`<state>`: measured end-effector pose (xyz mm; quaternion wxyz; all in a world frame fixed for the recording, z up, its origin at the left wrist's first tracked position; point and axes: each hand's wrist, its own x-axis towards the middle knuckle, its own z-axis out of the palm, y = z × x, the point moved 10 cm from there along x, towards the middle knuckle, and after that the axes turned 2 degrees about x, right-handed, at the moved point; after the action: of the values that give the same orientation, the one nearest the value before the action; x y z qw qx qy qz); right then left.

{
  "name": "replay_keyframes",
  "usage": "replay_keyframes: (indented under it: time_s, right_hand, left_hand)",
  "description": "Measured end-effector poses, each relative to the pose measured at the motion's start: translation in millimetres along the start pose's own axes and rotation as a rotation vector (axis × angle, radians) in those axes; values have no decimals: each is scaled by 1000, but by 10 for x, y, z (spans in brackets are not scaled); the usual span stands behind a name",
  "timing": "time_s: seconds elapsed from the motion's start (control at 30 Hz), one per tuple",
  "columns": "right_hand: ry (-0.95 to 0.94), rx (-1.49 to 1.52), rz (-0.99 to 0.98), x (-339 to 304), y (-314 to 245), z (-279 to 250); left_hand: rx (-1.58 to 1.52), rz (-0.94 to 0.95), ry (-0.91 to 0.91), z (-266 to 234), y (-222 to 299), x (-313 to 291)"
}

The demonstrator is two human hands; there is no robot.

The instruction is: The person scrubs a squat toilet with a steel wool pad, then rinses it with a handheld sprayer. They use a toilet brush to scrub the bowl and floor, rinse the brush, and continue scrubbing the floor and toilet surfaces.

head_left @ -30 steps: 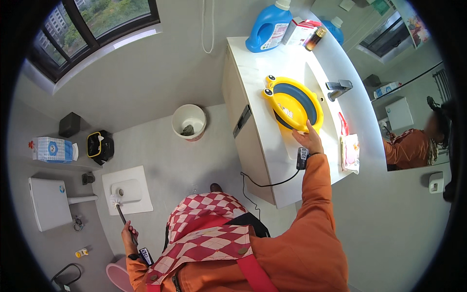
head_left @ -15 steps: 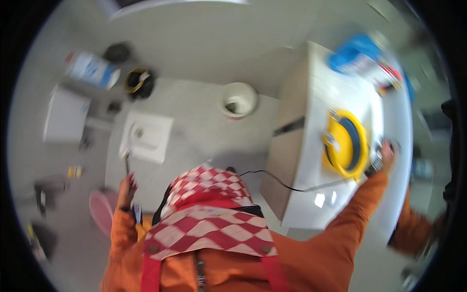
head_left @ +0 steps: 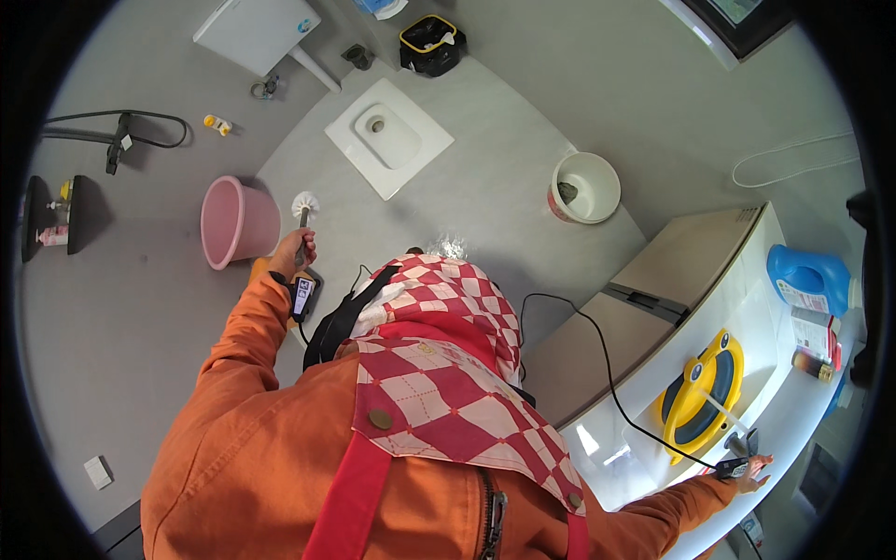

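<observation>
A toilet brush (head_left: 305, 207) with a round white head and grey handle is gripped in my left hand (head_left: 297, 250), held upright with the head pointing away from me. That hand is beside a pink bucket (head_left: 245, 224). My right hand (head_left: 754, 474) is at the sink, next to the metal faucet (head_left: 751, 439), with fingers apart and nothing in them. From the faucet a pale streak, which looks like running water, reaches toward a yellow and dark-grey basin (head_left: 695, 397) tilted in the white sink (head_left: 597, 467). Both wrists carry strapped-on devices with black cables.
A squat toilet (head_left: 411, 154) is set in the grey floor ahead. A white bucket (head_left: 607, 187) stands by the wall, and a black-bagged bin (head_left: 434, 61) at the back. Blue jug (head_left: 810, 275) and bottles line the counter. A black cable (head_left: 607, 350) crosses to my right wrist.
My view has swung toward the left, so the room's contents sit farther right. My right hand has drawn back slightly from the faucet, fingers spread. The left hand still holds the brush.
</observation>
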<state>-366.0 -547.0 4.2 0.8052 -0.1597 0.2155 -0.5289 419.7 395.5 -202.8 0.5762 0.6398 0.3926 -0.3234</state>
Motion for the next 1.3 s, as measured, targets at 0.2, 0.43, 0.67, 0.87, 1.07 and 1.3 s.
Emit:
replay_keyframes:
  time_s: [0.2, 0.43, 0.67, 0.87, 1.07, 1.3]
  right_hand:
    - [291, -287, -265, -80, 591, 694]
    - [-243, -812, 219, -252, 3674, 2445]
    - [-732, -1288, 894, -1674, 7290, 2800]
    - [-880, -1131, 1669, -3157, 9163, 2297]
    - [-600, -1248, 1737, -3121, 10118, 1970]
    - [-1587, -1810, 674, -1910, 12100, 1242]
  left_hand:
    - [-231, 26, -155, 240, 31, -54]
    - [-387, 8, -569, 1021, 154, -264]
    - [-269, 54, -781, 1769, -13, -337]
    - [-122, 142, -947, 2130, -229, 37]
    - [17, 157, -793, 2057, -170, 783]
    - [8, -28, -225, 1296, -776, 2672]
